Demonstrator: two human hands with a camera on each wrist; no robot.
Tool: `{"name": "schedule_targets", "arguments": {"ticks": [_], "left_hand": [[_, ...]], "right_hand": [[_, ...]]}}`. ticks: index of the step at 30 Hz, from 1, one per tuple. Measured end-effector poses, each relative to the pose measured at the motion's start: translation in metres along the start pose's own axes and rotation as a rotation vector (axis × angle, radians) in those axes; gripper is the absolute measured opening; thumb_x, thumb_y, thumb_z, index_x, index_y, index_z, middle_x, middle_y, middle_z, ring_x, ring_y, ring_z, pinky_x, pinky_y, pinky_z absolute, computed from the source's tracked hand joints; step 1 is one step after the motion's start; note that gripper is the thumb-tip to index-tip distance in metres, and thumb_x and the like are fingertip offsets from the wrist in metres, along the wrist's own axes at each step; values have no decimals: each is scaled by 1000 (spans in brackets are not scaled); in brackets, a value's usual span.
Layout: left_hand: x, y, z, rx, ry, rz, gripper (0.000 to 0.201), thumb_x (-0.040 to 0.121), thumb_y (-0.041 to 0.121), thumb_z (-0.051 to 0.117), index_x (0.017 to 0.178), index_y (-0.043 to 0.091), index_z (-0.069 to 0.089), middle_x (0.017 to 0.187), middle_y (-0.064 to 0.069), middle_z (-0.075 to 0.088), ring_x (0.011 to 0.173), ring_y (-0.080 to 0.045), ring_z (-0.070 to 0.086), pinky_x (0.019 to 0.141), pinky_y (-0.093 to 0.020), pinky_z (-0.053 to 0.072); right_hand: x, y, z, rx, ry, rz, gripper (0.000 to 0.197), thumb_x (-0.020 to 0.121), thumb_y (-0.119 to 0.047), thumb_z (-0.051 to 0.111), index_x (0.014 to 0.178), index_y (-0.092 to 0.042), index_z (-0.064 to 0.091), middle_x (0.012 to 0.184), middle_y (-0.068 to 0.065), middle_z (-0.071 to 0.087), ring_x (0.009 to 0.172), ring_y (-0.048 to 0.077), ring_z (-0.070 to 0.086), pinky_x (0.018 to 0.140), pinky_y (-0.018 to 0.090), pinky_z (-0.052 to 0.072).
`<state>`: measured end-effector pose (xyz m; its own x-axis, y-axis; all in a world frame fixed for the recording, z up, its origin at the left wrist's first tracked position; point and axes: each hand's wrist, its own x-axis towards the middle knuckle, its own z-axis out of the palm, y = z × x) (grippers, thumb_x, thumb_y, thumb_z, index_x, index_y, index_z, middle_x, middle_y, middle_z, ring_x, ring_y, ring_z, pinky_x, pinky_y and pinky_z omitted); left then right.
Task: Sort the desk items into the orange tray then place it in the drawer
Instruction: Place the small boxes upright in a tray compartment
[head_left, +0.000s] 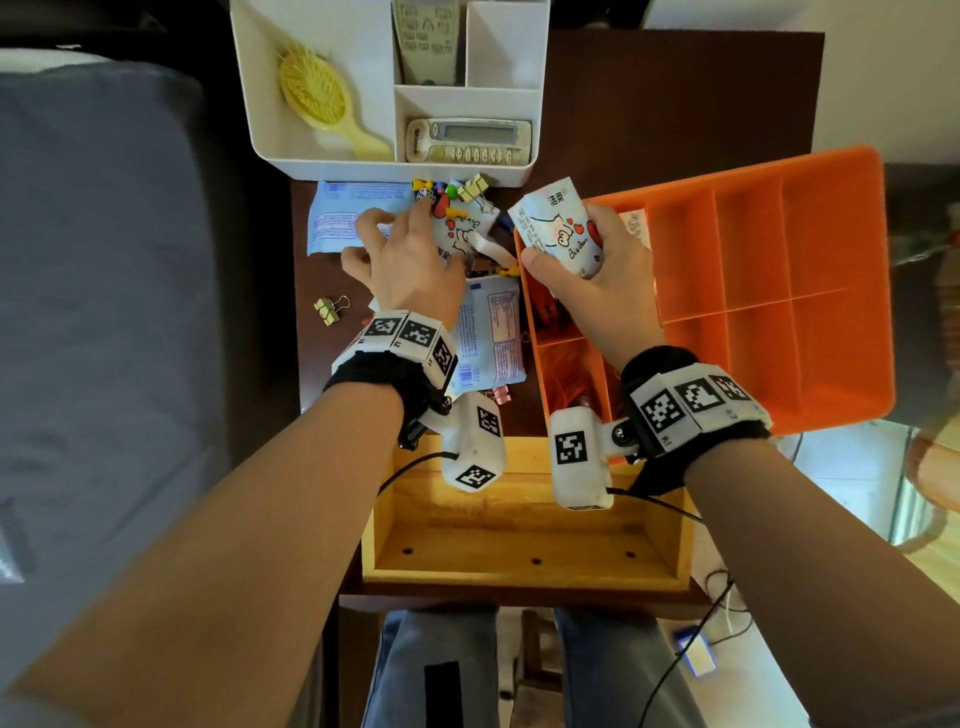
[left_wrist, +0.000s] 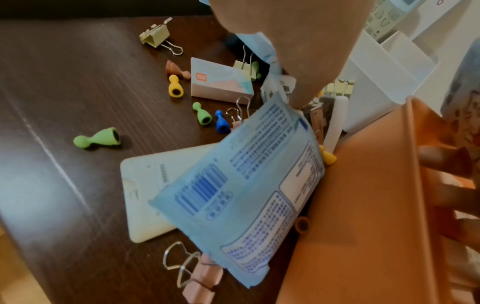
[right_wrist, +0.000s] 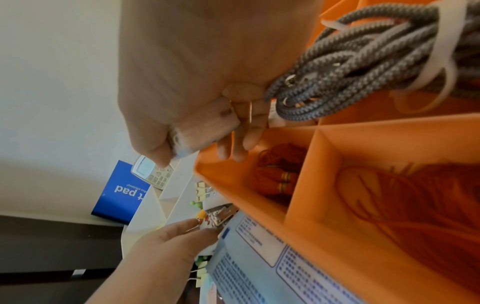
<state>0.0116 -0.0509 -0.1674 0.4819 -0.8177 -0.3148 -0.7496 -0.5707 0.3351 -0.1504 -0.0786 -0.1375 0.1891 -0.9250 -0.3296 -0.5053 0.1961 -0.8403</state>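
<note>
the right hand (head_left: 592, 260) is gripping a cartoon-printed tissue pack (head_left: 558, 223) over the orange tray (head_left: 831, 291). the left hand (head_left: 410, 254), fingers curled, is reaching into the clutter; whether it holds anything is unclear. the pack looks light and squashy, best gripped across its middle.

Legible markings: "Biu Bun" on the white tissue pack (head_left: 563, 228) held in the right hand (head_left: 602, 275); the same script shows on a second tissue pack (head_left: 462, 228) under the left hand (head_left: 410, 254). "Shinco" on the lower remote (head_left: 467, 141). "pad" on a blue box (right_wrist: 120, 194). Print on the blue packets (left_wrist: 244, 185) unreadable.
</note>
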Motion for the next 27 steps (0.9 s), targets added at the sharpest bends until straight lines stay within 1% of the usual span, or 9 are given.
{"name": "schedule_targets", "arguments": {"ticks": [3,6,9,12,15,18,21,25,27], "left_hand": [[1,2,-1,12,8,-5,53,80,33,65,127,17,47,123,1,59,130,-24,28,97,-45,19],[1,2,-1,20,12,-15,51,79,35,66,122,14,49,117,-3,61,127,-25,30,97,-45,20],[1,2,0,45,7,0,49,81,35,64,121,12,50,117,-6,61,125,-27,32,97,-46,21],[1,4,-1,32,14,-14,47,79,32,66,118,10,50,113,-6,62,124,-27,33,98,-46,21],[1,6,-1,-18,12,-14,47,76,27,69,113,10,48,106,-4,61,124,-27,33,95,-44,22],[0,5,0,-63,16,-7,47,76,26,68,113,9,45,106,-4,62,122,-27,33,90,-42,23],[-2,3,0,-99,38,-20,46,79,28,64,117,12,45,114,-1,61,120,-27,34,87,-40,23],[-5,-2,0,-184,63,-45,44,83,33,60,120,14,47,120,0,59,119,-26,35,78,-34,16],[-7,-3,-2,-201,85,-49,43,85,34,56,122,15,48,121,0,58,119,-27,36,80,-34,19]], "right_hand": [[0,1,2,-12,6,7,41,80,-35,70,113,-19,54,90,-19,59,83,1,61,67,17,52],[1,2,3,-16,9,8,42,79,-36,71,113,-18,54,90,-18,59,82,2,61,66,16,51],[1,3,3,-11,7,7,45,79,-37,70,116,-17,54,95,-14,61,85,4,61,67,18,52],[1,2,4,-14,9,9,46,80,-37,70,117,-16,54,98,-11,62,86,6,62,69,22,54],[0,1,5,-12,12,13,45,79,-38,70,115,-16,54,99,-8,63,87,8,62,71,29,56],[0,0,5,-13,14,17,44,79,-38,70,114,-17,54,101,-6,63,90,10,62,73,32,56],[-1,-1,4,-10,15,8,42,79,-36,70,114,-17,55,100,-7,63,89,9,62,72,28,54],[-1,-1,5,-28,18,-10,45,79,-38,69,115,-16,55,99,-6,63,87,8,62,69,22,52],[-2,-1,5,-34,12,-18,47,79,-39,69,117,-16,54,98,-7,63,84,6,61,65,17,49]]}}
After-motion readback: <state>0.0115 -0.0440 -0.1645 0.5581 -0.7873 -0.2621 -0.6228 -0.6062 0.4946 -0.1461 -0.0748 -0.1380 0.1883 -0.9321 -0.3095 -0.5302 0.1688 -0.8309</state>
